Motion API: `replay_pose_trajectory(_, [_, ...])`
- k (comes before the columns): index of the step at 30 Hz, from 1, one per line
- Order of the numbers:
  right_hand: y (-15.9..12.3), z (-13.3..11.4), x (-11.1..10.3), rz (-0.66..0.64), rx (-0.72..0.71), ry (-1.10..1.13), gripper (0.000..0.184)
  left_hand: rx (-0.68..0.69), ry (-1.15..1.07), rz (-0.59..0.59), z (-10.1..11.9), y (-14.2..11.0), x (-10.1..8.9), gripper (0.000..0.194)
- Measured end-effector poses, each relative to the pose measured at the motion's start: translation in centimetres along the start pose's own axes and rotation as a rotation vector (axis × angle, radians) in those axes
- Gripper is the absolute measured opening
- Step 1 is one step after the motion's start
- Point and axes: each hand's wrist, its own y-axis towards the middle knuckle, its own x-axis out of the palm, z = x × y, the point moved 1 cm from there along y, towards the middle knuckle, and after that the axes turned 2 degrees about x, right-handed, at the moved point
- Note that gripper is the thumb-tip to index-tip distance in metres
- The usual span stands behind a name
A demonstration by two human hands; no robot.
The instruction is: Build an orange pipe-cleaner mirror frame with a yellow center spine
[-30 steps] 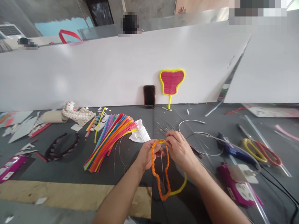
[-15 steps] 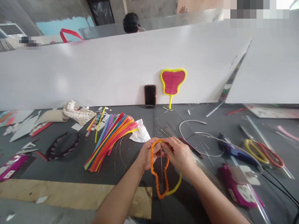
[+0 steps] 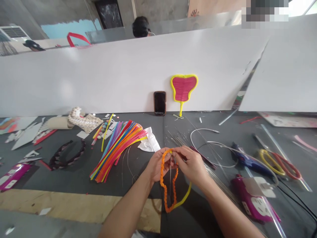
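An orange twisted pipe-cleaner loop [image 3: 162, 180] hangs upright between my hands, with a thin wire down its middle. My left hand [image 3: 157, 165] grips the upper left of the loop. My right hand [image 3: 189, 162] pinches the top, where a bit of yellow shows beside the fingertips. From the loop's lower end a yellow pipe cleaner [image 3: 184, 198] curves up to the right. The fingertips partly hide the join at the top. Left of my hands lies a fanned bundle of coloured pipe cleaners [image 3: 116, 148], next to a white crumpled wrapper [image 3: 149, 141].
A yellow-edged magenta fan shape [image 3: 183, 88] and a phone [image 3: 159, 103] lean on the white partition. To the right lie metal wires [image 3: 213, 175], a blue glue gun [image 3: 247, 162], scissors [image 3: 272, 158] and a purple power strip [image 3: 252, 201]. A dark braided band [image 3: 66, 162] rests at left.
The loop's lower end has swung slightly left, with its yellow tail. Both hands keep their hold at the top, and the view has shifted a little.
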Motion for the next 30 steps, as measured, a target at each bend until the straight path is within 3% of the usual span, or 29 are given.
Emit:
replay_pose_trajectory(7, [-0.02,-0.33,-0.13,-0.027,0.013,0.014,0.018,-0.027,-0.085,-0.028,0.04,-0.23,0.02,0.017])
replay_pose_trajectory(18, [-0.2,-0.47,0.39,0.07,-0.109,-0.136,0.018,-0.01,-0.12,0.052,-0.4,0.19,-0.66,0.017])
replay_pose_trajectory(30, [-0.39,-0.23,0.79,0.063,-0.269,-0.287,0.021,-0.003,-0.189,0.08,-0.13,0.09,-0.72,0.018])
